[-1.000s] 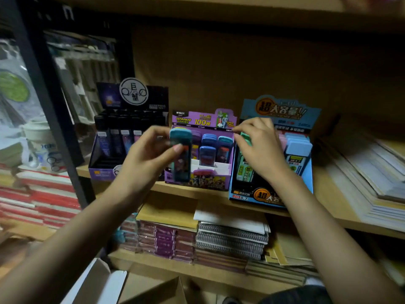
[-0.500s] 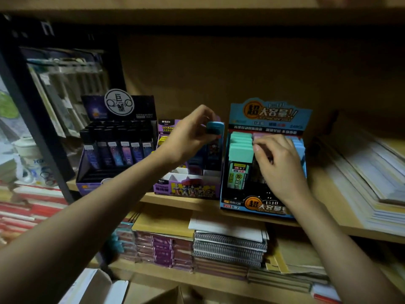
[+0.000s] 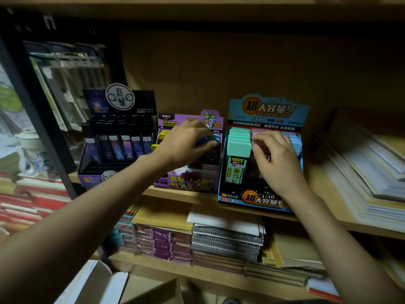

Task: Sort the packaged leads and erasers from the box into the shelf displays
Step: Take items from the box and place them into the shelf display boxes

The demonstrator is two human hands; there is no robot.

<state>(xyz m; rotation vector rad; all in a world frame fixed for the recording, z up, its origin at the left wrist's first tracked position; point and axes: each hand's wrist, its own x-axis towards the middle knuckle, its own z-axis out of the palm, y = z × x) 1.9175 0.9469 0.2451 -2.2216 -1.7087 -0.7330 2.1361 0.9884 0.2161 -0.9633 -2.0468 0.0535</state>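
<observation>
My left hand [image 3: 186, 142] reaches into the purple display box [image 3: 192, 183] on the middle shelf and grips a blue-capped lead case [image 3: 210, 140] at the box's right side. My right hand [image 3: 274, 159] is in the blue display box [image 3: 252, 199], its curled fingers on the pink lead cases [image 3: 257, 133] of the middle row. A row of green lead cases [image 3: 238, 145] stands left of that hand, light blue cases [image 3: 294, 139] to its right. Yellow cases [image 3: 163, 134] show at the purple box's left.
A black display of dark lead cases [image 3: 118, 148] stands left of the purple box. Paper stacks [image 3: 368, 176] lie on the shelf at right. Notebooks [image 3: 225, 240] and packs fill the lower shelf. An open cardboard box [image 3: 105, 286] sits below.
My left hand carried the blue-capped case from in front of the purple box to its right side and lowered it in. My right hand shifted from the green row to the pink row.
</observation>
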